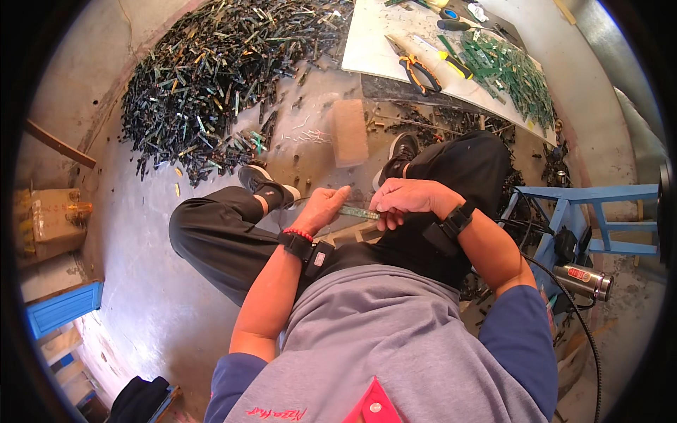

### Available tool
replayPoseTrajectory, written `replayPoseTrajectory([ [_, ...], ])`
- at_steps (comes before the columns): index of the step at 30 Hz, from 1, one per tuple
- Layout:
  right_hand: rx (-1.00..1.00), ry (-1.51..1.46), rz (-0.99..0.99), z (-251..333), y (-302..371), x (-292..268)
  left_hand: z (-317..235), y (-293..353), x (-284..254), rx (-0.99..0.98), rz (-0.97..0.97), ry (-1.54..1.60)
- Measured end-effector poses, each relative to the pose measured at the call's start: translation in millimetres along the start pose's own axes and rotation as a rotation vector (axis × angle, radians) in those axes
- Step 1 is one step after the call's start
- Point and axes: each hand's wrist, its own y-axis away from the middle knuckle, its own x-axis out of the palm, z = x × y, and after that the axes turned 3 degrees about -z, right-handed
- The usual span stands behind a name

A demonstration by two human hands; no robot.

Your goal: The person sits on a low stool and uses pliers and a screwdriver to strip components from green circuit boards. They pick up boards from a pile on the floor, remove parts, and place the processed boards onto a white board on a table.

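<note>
A narrow green strip [358, 212], like a slim circuit board, stretches between my two hands above my lap. My left hand [324, 209] is closed round its left end, thumb on top. On the other end, my right hand [403, 200] pinches with thumb and fingers, the remaining fingers curled beneath. The fingers cover both ends of the strip. A large heap of dark, narrow strips [204, 92] lies on the floor beyond my left knee. More green strips [511, 74] are piled on a pale board [374, 46] at the far right.
Orange-and-black pliers [421, 73] and a yellow-handled tool [455, 65] lie on the board. A reddish-brown block [350, 134] stands on the floor between my feet and the board. At right are a blue stool [589, 194], a metal flask [584, 280] and a black cable [575, 299].
</note>
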Motion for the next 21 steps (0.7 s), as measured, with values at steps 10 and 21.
replayPoseTrajectory([
  [10,-0.02,0.166,0.015,2.1,-0.8,2.2,6.0,-4.9,-1.4,0.018,0.001,-0.07],
  [21,-0.027,0.231,0.019,-3.1,-4.5,8.6,1.3,-0.6,-1.5,0.026,-0.01,-0.138],
])
